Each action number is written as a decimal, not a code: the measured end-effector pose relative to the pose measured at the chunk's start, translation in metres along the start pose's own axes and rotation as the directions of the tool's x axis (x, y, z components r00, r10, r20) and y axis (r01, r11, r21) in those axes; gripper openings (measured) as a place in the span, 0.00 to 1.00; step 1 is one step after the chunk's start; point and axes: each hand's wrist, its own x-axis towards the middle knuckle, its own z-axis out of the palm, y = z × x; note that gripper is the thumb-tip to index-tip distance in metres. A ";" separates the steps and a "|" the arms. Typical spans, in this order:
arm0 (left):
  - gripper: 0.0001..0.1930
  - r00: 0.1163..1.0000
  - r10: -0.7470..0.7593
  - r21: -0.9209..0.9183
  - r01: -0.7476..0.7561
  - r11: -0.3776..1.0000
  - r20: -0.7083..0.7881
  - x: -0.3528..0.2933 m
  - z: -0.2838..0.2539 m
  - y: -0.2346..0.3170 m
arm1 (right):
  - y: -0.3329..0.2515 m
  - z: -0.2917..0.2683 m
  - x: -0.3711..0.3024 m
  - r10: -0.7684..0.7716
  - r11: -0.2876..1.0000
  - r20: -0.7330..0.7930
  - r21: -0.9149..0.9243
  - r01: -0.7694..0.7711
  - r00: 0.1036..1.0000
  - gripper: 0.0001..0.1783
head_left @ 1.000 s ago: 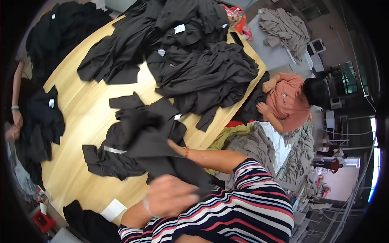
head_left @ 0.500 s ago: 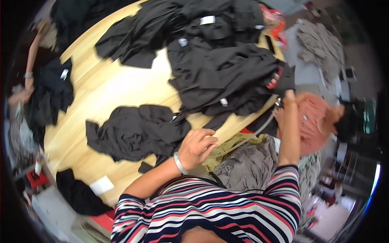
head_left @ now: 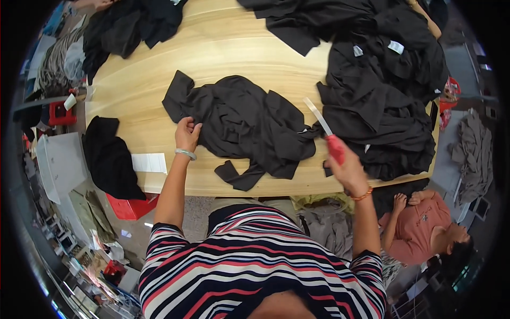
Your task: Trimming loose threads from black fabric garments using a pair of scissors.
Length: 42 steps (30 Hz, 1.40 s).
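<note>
A dark, crumpled garment [head_left: 234, 114] with sleeves lies on the pale wooden table [head_left: 133, 95] in front of me. At its lower left edge is my left hand [head_left: 187, 135], fingers half bent with the thumb apart, next to or lightly touching the cloth. My right hand [head_left: 350, 171] is closed around the handle of a red-handled tool [head_left: 336, 150] with a long, narrow, pale blade. The blade points up and left, between the garment and a heap of dark garments [head_left: 366, 111] with white labels. The grip hides part of the handle, and the hand is slightly blurred.
Another black cloth [head_left: 109, 157] hangs over the table's left edge beside a white sheet [head_left: 149, 162]. A red container [head_left: 133, 207] stands below. At right, a person in a salmon shirt [head_left: 419, 228] is close to the table. More dark clothes [head_left: 133, 26] lie far left.
My view has swung round, bringing the table square before me. My left hand has moved to the garment's left side. My right hand has come back from far right and now holds the red-handled tool.
</note>
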 end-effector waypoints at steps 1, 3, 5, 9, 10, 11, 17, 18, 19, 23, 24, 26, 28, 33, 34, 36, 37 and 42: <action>0.18 0.998 0.036 -0.102 -0.032 0.994 0.042 0.003 -0.001 -0.001 | -0.003 0.016 0.003 -0.080 0.987 0.057 -0.134 0.087 0.995 0.29; 0.19 0.989 0.148 -0.168 -0.146 0.975 0.000 0.004 -0.008 0.011 | -0.011 0.053 0.005 -0.146 0.954 0.164 -0.238 0.183 0.976 0.29; 0.21 0.978 0.202 -0.093 -0.206 0.974 -0.054 0.011 -0.014 0.006 | -0.034 0.087 0.007 -0.107 0.952 0.277 -0.248 0.178 0.955 0.29; 0.25 0.945 0.328 0.101 -0.326 0.940 -0.003 0.024 -0.025 -0.009 | -0.054 0.155 0.022 -0.323 0.917 0.366 -0.105 0.384 0.873 0.31; 0.25 0.921 0.390 0.131 -0.390 0.912 0.030 0.027 -0.027 -0.011 | -0.044 0.166 0.030 -0.318 0.918 0.368 -0.113 0.381 0.874 0.31; 0.24 0.912 0.407 0.129 -0.410 0.903 0.049 0.029 -0.031 -0.009 | -0.027 0.182 0.040 -0.348 0.900 0.282 -0.167 0.403 0.894 0.31; 0.23 0.907 0.420 0.353 -0.400 0.846 0.022 0.035 -0.058 -0.042 | 0.002 0.128 0.092 -0.043 0.983 -0.251 -0.184 -0.004 0.967 0.27; 0.24 0.918 0.397 0.375 -0.366 0.852 -0.006 0.033 -0.061 -0.042 | -0.003 0.114 0.095 0.214 0.974 -0.217 -0.028 -0.225 0.953 0.28; 0.25 0.934 0.356 0.428 -0.326 0.843 0.009 0.029 -0.061 -0.039 | -0.002 0.104 0.096 0.234 0.970 -0.209 -0.018 -0.243 0.950 0.27; 0.25 0.840 0.542 0.230 -0.525 0.820 -0.013 0.013 -0.059 -0.017 | -0.008 0.106 0.083 -0.054 0.979 -0.260 -0.205 -0.001 0.964 0.26; 0.25 0.843 0.538 0.229 -0.521 0.823 -0.017 0.007 -0.054 -0.015 | -0.018 0.114 0.074 -0.323 0.915 -0.255 -0.329 0.232 0.911 0.26; 0.27 0.751 0.645 0.124 -0.659 0.742 0.139 -0.003 -0.043 -0.012 | -0.049 0.136 0.055 -0.421 0.879 -0.135 -0.305 0.366 0.897 0.25; 0.27 0.748 0.636 0.154 -0.663 0.733 0.192 -0.006 -0.033 -0.023 | -0.089 0.158 0.032 -0.150 0.873 0.099 -0.453 0.179 0.984 0.25; 0.27 0.732 0.626 0.148 -0.673 0.725 0.269 -0.007 -0.027 -0.029 | -0.124 0.196 0.024 -0.038 0.834 0.358 -0.503 0.227 0.933 0.24; 0.25 0.722 0.623 0.138 -0.679 0.721 0.300 -0.006 -0.025 -0.029 | -0.129 0.198 0.032 -0.034 0.835 0.350 -0.505 0.219 0.936 0.23; 0.24 0.700 0.663 0.146 -0.709 0.690 0.266 -0.008 -0.020 -0.030 | -0.138 0.204 0.047 -0.094 0.841 0.291 -0.489 0.232 0.952 0.22; 0.24 0.696 0.665 0.156 -0.714 0.683 0.271 -0.005 -0.017 -0.032 | -0.145 0.206 0.056 -0.110 0.822 0.282 -0.513 0.247 0.953 0.21; 0.27 0.740 0.612 0.238 -0.671 0.702 0.281 -0.003 -0.018 -0.033 | -0.131 0.189 0.039 -0.070 0.791 0.416 -0.530 0.305 0.907 0.21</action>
